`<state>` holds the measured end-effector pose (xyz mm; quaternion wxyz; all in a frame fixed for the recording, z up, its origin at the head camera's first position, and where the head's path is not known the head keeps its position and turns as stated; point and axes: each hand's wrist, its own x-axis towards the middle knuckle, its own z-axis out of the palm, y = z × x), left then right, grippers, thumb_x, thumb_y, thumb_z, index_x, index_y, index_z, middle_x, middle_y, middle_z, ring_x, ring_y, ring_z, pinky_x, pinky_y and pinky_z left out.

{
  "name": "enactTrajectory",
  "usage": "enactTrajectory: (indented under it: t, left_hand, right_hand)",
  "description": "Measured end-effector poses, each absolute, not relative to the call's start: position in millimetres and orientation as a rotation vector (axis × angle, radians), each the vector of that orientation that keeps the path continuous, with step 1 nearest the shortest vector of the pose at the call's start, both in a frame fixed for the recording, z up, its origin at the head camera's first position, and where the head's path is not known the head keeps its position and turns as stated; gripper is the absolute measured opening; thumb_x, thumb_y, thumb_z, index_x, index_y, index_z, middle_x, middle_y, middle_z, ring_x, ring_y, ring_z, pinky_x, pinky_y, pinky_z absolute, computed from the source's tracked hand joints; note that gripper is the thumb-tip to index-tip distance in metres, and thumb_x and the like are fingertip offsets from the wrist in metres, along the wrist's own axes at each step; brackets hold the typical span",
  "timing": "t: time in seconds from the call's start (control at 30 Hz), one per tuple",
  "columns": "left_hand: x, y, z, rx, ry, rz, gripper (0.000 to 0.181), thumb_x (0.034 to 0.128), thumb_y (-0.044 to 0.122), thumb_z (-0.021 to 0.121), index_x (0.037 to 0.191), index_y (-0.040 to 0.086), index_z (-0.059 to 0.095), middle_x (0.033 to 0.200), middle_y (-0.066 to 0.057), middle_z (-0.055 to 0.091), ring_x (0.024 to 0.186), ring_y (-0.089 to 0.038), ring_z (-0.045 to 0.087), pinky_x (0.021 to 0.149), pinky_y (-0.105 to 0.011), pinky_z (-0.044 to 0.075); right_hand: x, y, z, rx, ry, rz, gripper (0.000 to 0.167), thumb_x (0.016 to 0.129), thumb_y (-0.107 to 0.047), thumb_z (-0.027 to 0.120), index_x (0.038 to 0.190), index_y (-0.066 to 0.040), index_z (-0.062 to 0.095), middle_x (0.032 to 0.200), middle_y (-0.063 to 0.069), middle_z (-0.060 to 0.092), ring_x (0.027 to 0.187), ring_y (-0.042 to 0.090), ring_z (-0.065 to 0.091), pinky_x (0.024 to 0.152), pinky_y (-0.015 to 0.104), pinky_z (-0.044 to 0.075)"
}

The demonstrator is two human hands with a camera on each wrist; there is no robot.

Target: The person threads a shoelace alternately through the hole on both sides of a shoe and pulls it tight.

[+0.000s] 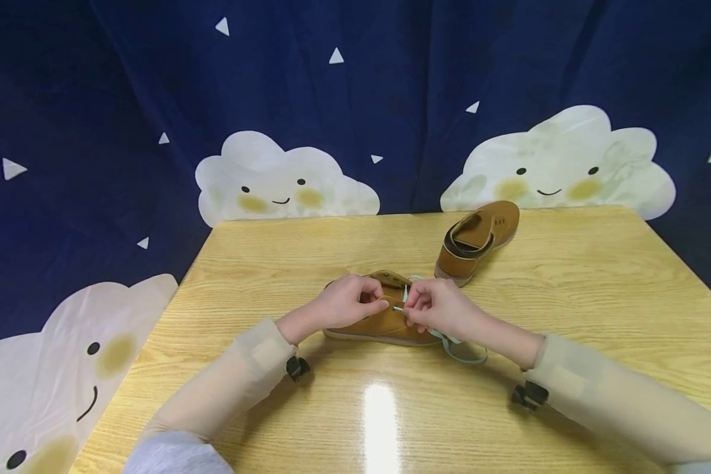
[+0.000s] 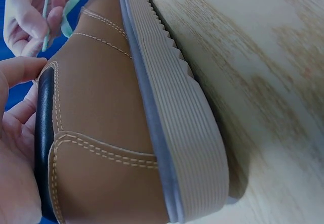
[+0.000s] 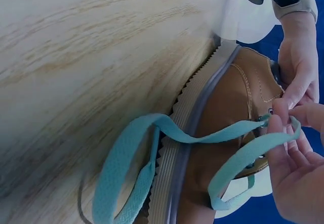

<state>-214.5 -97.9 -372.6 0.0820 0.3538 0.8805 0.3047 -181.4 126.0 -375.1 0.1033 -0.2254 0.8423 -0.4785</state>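
Lace (image 3: 248,150) sits pinched in the right hand (image 1: 446,308), running left to an eyelet (image 1: 394,308) of the shoe (image 1: 373,324), which lies lengthwise across the table (image 1: 462,421), toe (image 1: 419,336) rightward; the left hand (image 1: 348,304), nearer the heel (image 2: 106,188), pinches the shoe beside that eyelet

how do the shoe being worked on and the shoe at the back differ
The near shoe has a turquoise lace at its eyelets; no lace shows on the back shoe.
The near shoe lies side-on, toe to the right; the back shoe points its toe away.
The near shoe is between the left hand and right hand; the back shoe stands untouched.
Both are brown with dark collars.
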Motion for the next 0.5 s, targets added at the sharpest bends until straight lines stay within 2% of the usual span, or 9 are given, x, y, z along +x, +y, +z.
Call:
enactTrajectory:
  t: [0.5]
  left_hand:
    - [-213.6,-97.4,-371.3,1.047,2.627,0.911,0.016,0.0947,0.022,0.065,0.079,0.017,0.063,0.064,0.01,0.054,0.055,-0.004,0.046,0.057,-0.023,0.04]
  right_hand:
    - [-182.3,121.9,-381.4,-0.666,2.582,-1.323,0.015,0.085,0.002,0.066,0.077,-0.007,0.059,0.064,0.0,0.064,0.053,0.015,0.062,0.049,0.028,0.049]
